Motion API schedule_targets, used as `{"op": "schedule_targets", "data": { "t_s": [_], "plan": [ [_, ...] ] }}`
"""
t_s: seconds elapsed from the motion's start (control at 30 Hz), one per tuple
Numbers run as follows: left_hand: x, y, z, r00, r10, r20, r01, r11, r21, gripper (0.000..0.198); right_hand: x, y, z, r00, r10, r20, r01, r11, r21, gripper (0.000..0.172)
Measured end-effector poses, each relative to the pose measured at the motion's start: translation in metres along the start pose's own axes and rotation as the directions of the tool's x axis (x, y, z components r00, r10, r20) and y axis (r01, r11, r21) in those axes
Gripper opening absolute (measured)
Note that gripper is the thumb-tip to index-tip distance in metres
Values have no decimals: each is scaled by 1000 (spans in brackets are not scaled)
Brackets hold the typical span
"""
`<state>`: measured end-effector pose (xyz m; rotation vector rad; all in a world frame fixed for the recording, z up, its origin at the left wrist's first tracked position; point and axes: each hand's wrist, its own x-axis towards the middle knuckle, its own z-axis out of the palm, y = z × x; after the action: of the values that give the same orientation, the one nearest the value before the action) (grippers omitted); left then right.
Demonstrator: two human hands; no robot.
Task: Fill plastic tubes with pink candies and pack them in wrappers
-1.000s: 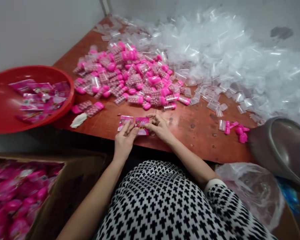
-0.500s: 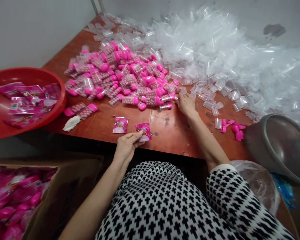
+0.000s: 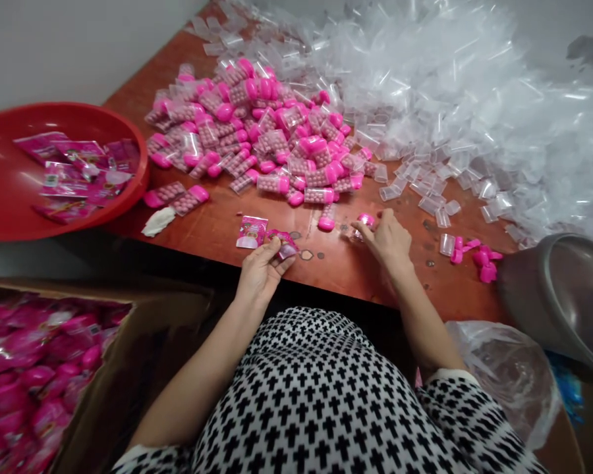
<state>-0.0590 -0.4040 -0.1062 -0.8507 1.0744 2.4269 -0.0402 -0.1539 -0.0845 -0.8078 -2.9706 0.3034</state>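
My left hand (image 3: 263,271) pinches a small pink printed packet (image 3: 287,246) over the table's front edge. Flat on the wood just left of it lies another pink packet (image 3: 252,232). My right hand (image 3: 391,242) has its fingertips on a small clear bottle with a pink cap (image 3: 364,222), partly hidden by the fingers. Between the hands, a similar bottle (image 3: 327,218) filled with pink balls sits apart from the others. Behind is a large heap of pink-capped bottles (image 3: 271,141).
Clear plastic tubes (image 3: 449,99) are piled at the back right. Loose pink caps (image 3: 485,263) lie by a grey bucket (image 3: 521,276). A red basin (image 3: 10,224) of packets stands left, above a cardboard box (image 3: 111,355) of pink packs. A white crumpled scrap (image 3: 159,222) lies nearby.
My right hand has come back from the heap's edge toward me with a bottle at its fingertips. One bottle now sits apart in front of the heap. The packet in my left hand has tilted.
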Motion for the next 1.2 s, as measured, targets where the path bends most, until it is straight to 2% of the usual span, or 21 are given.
{"op": "schedule_targets", "data": {
  "t_s": [0.1, 0.17, 0.23, 0.27, 0.3, 0.33, 0.37, 0.4, 0.43, 0.5, 0.6, 0.77, 0.93, 1.07, 1.2],
  "plan": [
    [-5, 3, 2, 1000, -4, -29, 2, 997, -80, 9, 1, -16, -5, 994, -5, 107, 21, 989, -146, 54],
    [-7, 5, 0, 999, -7, -52, 0, 990, -139, 11, 0, -15, -7, 994, 7, 113, 12, 986, -166, 44],
    [-8, 5, -2, 997, -15, -74, 0, 979, -203, 12, -6, -12, -8, 997, -11, 79, 13, 999, -31, 37],
    [-8, 4, -3, 997, -20, -78, 2, 973, -233, 12, -12, -12, -8, 997, -44, 64, 35, 990, 134, 35],
    [-8, 3, -3, 997, -25, -77, 5, 966, -258, 12, -21, -14, -6, 994, -88, 60, 62, 935, 349, 34],
    [-7, 2, -2, 997, -28, -68, 8, 961, -278, 12, -32, -19, -4, 988, -141, 65, 79, 817, 571, 33],
    [-7, 0, -1, 998, -28, -57, 10, 955, -295, 12, -45, -26, -2, 977, -198, 78, 72, 652, 755, 32],
    [-7, -1, 0, 999, -27, -46, 12, 951, -310, 12, -59, -34, 1, 962, -253, 101, 38, 492, 870, 31],
    [-6, -3, 1, 999, -27, -36, 14, 946, -323, 12, -73, -43, 4, 947, -295, 125, -5, 375, 927, 30],
    [-6, -5, 4, 999, -30, -20, 21, 940, -341, 14, -94, -61, 12, 922, -346, 173, -79, 268, 960, 29],
    [-7, -7, 9, 999, -35, 11, 37, 933, -357, 14, -108, -76, 24, 914, -349, 207, -124, 245, 962, 32],
    [-9, -9, 16, 999, -3, 46, 19, 942, -335, 16, -108, -79, 41, 934, -298, 197, -123, 251, 960, 36],
    [-12, -11, 18, 991, 96, 89, -71, 967, -245, 23, -108, -82, 43, 937, -297, 185, -131, 193, 973, 36],
    [-14, -8, 16, 964, 170, 206, -141, 978, -151, 32, -108, -83, 44, 933, -310, 183, -144, 144, 979, 37],
    [-12, -6, 13, 951, 145, 274, -136, 989, -52, 40, -109, -82, 46, 953, -284, 102, -57, 161, 985, 34]
  ]
}}
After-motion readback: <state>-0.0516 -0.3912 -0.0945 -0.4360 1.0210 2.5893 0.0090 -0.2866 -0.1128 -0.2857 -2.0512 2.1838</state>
